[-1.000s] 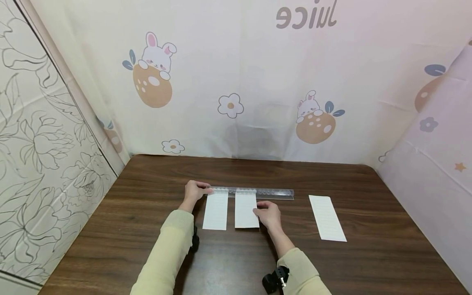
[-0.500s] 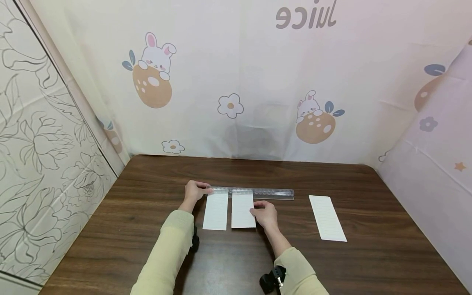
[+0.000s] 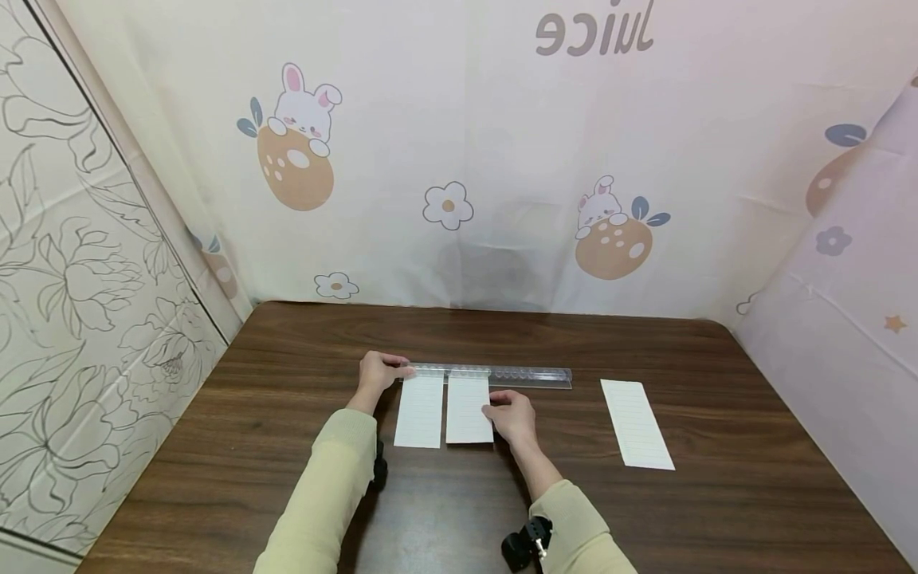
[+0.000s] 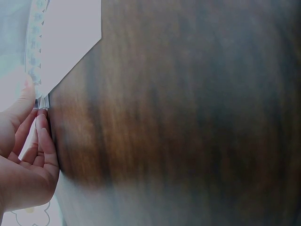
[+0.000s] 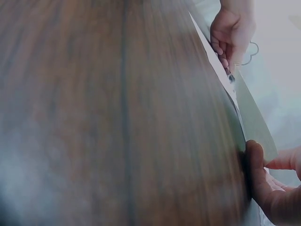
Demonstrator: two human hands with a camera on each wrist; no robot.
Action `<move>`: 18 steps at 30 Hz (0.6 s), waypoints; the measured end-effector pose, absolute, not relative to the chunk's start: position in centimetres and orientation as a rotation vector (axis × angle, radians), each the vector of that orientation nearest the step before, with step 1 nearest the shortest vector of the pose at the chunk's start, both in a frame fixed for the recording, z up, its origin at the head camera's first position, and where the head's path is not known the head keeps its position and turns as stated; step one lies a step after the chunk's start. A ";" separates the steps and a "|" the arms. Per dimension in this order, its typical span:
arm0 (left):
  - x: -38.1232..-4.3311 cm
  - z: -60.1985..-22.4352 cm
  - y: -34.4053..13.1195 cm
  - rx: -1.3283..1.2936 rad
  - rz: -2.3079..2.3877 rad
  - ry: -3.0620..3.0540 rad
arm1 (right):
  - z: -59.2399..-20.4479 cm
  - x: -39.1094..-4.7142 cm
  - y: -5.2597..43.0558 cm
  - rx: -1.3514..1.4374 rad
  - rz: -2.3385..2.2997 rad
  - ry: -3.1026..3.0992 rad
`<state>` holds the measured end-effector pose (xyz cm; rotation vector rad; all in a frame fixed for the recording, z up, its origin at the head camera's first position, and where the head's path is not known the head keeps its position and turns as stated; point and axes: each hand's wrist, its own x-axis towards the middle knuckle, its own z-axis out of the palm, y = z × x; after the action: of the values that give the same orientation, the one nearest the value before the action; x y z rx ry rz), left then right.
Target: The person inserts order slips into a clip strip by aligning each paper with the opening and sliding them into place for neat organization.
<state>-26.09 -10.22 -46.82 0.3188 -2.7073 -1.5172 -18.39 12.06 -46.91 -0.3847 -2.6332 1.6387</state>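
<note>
A long clear plastic strip (image 3: 531, 376) with a row of small teeth lies across the table in the head view. My left hand (image 3: 378, 372) pinches its left end between thumb and fingers; the left wrist view shows the thumb (image 4: 23, 101) on top. One lined paper sheet (image 3: 419, 410) has its top edge at the strip's left part. Close beside it, a second lined sheet (image 3: 469, 408) also meets the strip along its top. My right hand (image 3: 513, 417) pinches this second sheet by its right edge. In the right wrist view that sheet (image 5: 254, 117) slants up from the table.
A third lined sheet (image 3: 637, 424) lies flat and slightly turned on the dark wood table (image 3: 315, 335), right of the strip. Behind the table hangs a printed curtain (image 3: 502, 239). A black wrist camera (image 3: 527, 544) sits on the right sleeve.
My right hand has slid the second sheet left along the strip, narrowing the gap to the first sheet. The left hand, the strip and the other sheets stay put.
</note>
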 end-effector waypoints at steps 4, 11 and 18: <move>-26.1 -46.8 -10.2 0.336 -1.522 -2.713 | -47.0 -18.4 11.9 -0.378 1.624 -2.643; -26.1 -46.8 -10.2 0.315 -1.502 -2.715 | -47.0 -18.5 11.7 -0.387 1.622 -2.635; -26.0 -46.8 -10.3 0.317 -1.506 -2.711 | -46.9 -18.4 11.6 -0.392 1.625 -2.644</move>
<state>-26.04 -10.30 -46.80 0.3165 -2.7114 -1.5056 -18.40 11.58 -46.95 -0.3916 -2.6436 1.6249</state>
